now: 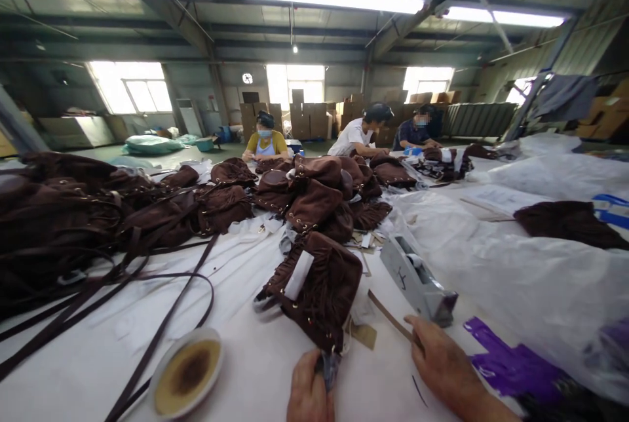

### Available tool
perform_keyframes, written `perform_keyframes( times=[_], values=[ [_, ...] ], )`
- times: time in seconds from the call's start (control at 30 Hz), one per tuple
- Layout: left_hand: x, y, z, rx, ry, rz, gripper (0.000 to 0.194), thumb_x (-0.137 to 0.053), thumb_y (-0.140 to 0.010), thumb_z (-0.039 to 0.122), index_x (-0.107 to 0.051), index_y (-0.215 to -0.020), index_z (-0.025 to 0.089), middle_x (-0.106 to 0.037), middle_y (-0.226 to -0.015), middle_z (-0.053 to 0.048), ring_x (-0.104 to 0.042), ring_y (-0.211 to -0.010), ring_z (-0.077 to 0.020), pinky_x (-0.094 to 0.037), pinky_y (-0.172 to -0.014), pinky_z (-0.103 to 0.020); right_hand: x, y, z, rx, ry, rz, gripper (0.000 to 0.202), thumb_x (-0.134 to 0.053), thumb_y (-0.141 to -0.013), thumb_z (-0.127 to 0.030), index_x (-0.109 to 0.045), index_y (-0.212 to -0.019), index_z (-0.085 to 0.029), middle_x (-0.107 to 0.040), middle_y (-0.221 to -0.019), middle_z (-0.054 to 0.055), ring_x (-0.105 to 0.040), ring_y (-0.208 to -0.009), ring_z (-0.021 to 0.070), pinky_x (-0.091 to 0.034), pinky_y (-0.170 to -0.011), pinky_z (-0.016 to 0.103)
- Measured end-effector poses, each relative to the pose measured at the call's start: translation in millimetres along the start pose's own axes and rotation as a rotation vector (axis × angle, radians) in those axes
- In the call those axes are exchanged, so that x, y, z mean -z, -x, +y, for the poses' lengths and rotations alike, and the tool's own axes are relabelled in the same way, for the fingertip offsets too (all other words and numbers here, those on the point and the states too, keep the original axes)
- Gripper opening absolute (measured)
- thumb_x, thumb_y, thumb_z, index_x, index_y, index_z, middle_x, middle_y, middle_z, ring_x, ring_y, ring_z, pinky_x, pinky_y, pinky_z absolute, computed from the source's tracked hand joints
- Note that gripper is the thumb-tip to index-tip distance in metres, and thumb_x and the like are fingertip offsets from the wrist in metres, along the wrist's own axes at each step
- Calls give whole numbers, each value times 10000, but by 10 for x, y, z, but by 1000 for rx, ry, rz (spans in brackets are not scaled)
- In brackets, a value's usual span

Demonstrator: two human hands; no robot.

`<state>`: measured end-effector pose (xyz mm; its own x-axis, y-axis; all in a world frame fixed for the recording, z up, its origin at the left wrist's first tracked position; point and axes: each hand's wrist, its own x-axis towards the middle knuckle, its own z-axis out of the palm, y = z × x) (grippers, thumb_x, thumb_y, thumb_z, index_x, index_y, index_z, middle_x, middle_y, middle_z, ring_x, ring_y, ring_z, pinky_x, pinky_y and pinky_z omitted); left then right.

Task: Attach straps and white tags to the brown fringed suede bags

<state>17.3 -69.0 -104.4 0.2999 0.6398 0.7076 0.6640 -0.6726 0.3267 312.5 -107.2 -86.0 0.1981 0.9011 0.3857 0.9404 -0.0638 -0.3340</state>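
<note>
Low in the middle of the head view, my left hand (308, 388) is closed on a small grey, shiny, plastic-like piece (331, 368) at the near end of a brown fringed bag (330, 281). The bag lies on the white-covered table, with a white tag (299, 275) on it and metal eyelets along its edge. To the right, my right hand (445, 363) pinches the near end of a narrow brown strip (388, 312). The strip's far end points away, towards the bag's side. A grey tape dispenser (417, 281) stands just beyond my right hand.
A white dish (219, 369) with a stained yellow pad sits at front left, beside long brown straps (171, 307). Brown bags (314, 202) are heaped beyond. Purple plastic (515, 360) and clear sheeting (550, 278) lie right. Several people work across the table.
</note>
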Motion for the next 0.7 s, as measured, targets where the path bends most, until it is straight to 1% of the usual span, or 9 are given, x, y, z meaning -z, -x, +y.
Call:
perform_keyframes(
  times=[0.07, 0.17, 0.23, 0.3, 0.4, 0.43, 0.53, 0.6, 0.7],
  values=[
    [54, -7, 23, -10, 33, -25, 207, -441, -881, 103, -643, -919, 125, -621, -1154, -194, -613, -1102, -266, -570, -927, -418, 4, -63, -75, 28, 101, -64, 269, -488, -788, -170, -631, -1014, -204, -694, -965, 126, -628, -962, 280, -465, -892, 421],
    [185, -55, 94, -16, 73, -105, 190, -460, -876, 108, -635, -948, 124, -599, -1187, -196, -590, -1143, -270, -554, -958, -440, -16, -308, -238, -5, 203, -161, 141, -507, -858, -238, -631, -825, -179, -684, -845, 117, -615, -853, 258, -458, -787, 361],
    [291, -108, 159, 14, 96, -152, 198, -461, -864, 95, -640, -947, 119, -604, -1173, -193, -583, -1144, -275, -535, -978, -468, 1, -425, -326, -80, 167, -164, 203, -476, -892, -250, -619, -772, -171, -677, -806, 109, -605, -776, 229, -441, -715, 325],
    [412, -188, 230, 99, 159, -195, 193, -463, -858, 103, -648, -911, 115, -608, -1157, -193, -578, -1136, -280, -508, -998, -496, 76, -432, -387, -155, -19, -137, 270, -442, -916, -294, -601, -730, -180, -657, -740, 80, -585, -703, 199, -424, -659, 299],
    [608, -373, 324, 369, 400, -312, 180, -516, -871, 205, -639, -770, 124, -606, -1149, -174, -582, -1096, -263, -477, -1015, -489, 302, -236, -476, -208, -483, -162, 398, -425, -924, -476, -547, -662, -202, -558, -594, 14, -512, -591, 157, -393, -570, 266],
    [667, -444, 346, 514, 532, -370, 217, -538, -877, 265, -629, -738, 125, -617, -1111, -156, -597, -1036, -242, -497, -982, -471, 393, -135, -518, -227, -634, -221, 432, -435, -909, -539, -534, -655, -204, -508, -553, -7, -468, -545, 140, -367, -529, 256],
    [790, -627, 380, 1039, 1024, -524, 327, -621, -847, 431, -620, -781, 111, -631, -853, -82, -589, -744, -153, -564, -787, -401, 620, 187, -701, -333, -965, -538, 494, -487, -835, -659, -510, -662, -196, -368, -477, -63, -306, -436, 87, -228, -430, 235],
    [819, -699, 384, 1293, 1266, -527, 322, -682, -814, 415, -621, -845, 100, -616, -776, -57, -559, -657, -122, -560, -712, -354, 689, 358, -845, -399, -1074, -715, 513, -536, -779, -685, -480, -644, -193, -331, -449, -81, -248, -402, 62, -154, -410, 231],
    [810, -736, 404, 1450, 1358, -470, 173, -671, -827, 256, -629, -877, 96, -632, -807, -70, -576, -663, -121, -542, -668, -298, 682, 490, -1018, -524, -1154, -847, 495, -592, -715, -671, -448, -651, -202, -320, -413, -100, -208, -358, 41, -106, -387, 227]
  ],
)
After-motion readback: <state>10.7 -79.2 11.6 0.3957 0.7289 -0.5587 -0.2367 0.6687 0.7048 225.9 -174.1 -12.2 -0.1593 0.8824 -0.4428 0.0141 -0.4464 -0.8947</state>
